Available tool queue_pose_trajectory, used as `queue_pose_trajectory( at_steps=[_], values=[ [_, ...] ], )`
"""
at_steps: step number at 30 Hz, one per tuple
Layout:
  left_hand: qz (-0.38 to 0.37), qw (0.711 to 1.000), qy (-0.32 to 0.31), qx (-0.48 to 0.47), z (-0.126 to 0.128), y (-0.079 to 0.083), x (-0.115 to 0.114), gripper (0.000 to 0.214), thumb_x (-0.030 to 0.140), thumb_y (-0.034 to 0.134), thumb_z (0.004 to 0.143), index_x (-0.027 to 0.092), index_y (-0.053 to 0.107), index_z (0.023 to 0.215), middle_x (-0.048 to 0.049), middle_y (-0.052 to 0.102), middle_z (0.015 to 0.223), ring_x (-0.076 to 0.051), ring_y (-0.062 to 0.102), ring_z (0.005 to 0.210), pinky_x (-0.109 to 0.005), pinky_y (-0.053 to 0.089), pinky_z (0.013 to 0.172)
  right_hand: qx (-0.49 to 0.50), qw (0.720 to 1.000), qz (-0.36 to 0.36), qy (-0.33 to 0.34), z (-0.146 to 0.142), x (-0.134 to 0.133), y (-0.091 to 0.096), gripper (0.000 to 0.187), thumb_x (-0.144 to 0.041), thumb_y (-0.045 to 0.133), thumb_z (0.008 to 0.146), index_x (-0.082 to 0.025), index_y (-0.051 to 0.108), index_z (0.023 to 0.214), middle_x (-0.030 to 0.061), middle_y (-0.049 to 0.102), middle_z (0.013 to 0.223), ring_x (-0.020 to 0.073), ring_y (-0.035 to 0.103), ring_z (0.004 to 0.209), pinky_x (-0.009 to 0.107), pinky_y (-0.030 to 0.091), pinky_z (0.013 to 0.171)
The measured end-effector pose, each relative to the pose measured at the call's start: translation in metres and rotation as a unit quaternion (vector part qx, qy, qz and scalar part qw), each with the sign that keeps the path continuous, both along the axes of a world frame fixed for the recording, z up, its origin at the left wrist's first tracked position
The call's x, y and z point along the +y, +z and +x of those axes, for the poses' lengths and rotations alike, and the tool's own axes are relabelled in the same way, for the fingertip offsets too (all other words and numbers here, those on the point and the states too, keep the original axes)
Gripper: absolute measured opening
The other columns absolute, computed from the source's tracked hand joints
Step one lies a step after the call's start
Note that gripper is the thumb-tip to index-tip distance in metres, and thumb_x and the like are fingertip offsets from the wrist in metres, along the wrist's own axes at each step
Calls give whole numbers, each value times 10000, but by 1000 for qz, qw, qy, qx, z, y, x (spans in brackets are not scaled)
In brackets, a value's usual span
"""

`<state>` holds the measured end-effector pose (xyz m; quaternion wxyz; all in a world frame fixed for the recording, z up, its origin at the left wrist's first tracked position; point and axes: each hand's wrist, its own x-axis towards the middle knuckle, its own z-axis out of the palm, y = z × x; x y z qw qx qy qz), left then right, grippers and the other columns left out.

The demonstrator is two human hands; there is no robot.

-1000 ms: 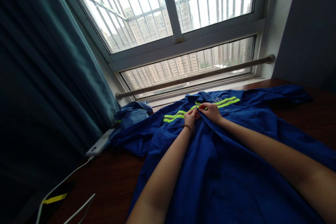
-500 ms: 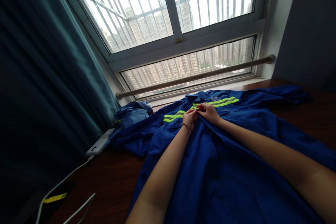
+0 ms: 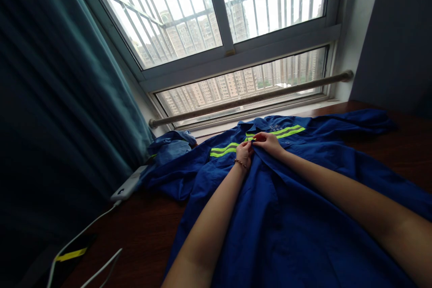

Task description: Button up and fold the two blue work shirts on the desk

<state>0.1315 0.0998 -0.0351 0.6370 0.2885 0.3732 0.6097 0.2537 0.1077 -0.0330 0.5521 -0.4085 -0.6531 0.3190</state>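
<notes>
A blue work jacket [image 3: 290, 216] with yellow-green and grey reflective bands lies spread on a dark wooden surface, collar toward the window. At its front opening, just below the chest band, my left hand [image 3: 244, 152] pinches the fabric edge; a beaded bracelet circles that wrist. Right beside it, my right hand [image 3: 268, 144] is also closed on the front edge, thumb and fingertips together. The cloth is lifted into a fold beneath both hands. Whatever small part lies between the fingertips is hidden.
Left of the jacket, a white power strip or charger-like box [image 3: 126, 184] has a white cable [image 3: 79, 234] plugged in. Crumpled blue cloth [image 3: 172, 146] lies behind it. A curtain [image 3: 101, 76] hangs at left; a metal rail [image 3: 251, 99] crosses the window.
Both hands stay at the same spot on the jacket's front edge. Their fingers have shifted only slightly, and the cloth between them has moved a little.
</notes>
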Motion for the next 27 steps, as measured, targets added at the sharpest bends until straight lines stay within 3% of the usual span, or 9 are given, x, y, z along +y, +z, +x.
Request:
queue_pose_trajectory(
  at_steps=[9,14,22,27],
  values=[
    [-1,1000,10,16,-1,0,-1,235,55,695,587,127,506,706,5,567,588,-104,574,534,-242,475,593,34,998,-38,28,3,2,0,267,-197,698,575,-132,635,826,32,643,782,154,602,748,258,482,712],
    [15,999,14,38,-1,-4,2,268,45,689,553,137,492,709,27,546,569,-95,559,518,-235,461,576,26,999,-35,30,4,0,0,218,-222,652,634,-135,643,834,39,651,789,156,604,736,256,477,700],
    [127,984,-24,125,-4,-13,6,368,105,721,508,159,493,793,32,575,625,-86,535,496,-184,402,467,-43,992,-102,-68,6,0,-2,201,-282,600,702,-114,634,808,47,643,712,149,590,638,226,453,568],
    [92,987,-23,131,-1,-8,2,380,167,742,534,158,500,826,5,584,672,-99,544,504,-214,437,468,-103,982,-100,-124,2,-5,11,129,-255,599,711,-127,590,694,79,621,687,190,586,654,262,438,598]
  ],
)
